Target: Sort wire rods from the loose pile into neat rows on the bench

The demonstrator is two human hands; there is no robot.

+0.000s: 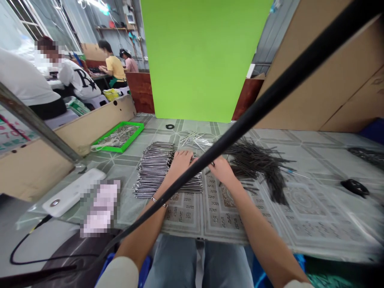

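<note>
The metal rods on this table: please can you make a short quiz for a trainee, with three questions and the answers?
1. Which hand rests on the stack of silver metal rods?
2. True or false: in this view, the pile of dark rods lies to the left of that stack.
3. What colour is the shallow tray at the far left of the table?

Key:
1. The left hand.
2. False.
3. Green.

Your patterned tabletop (315, 212) holds stacked metal rods (156, 170), a dark rod pile (258, 164) right, a green tray (120, 151) far left.
</note>
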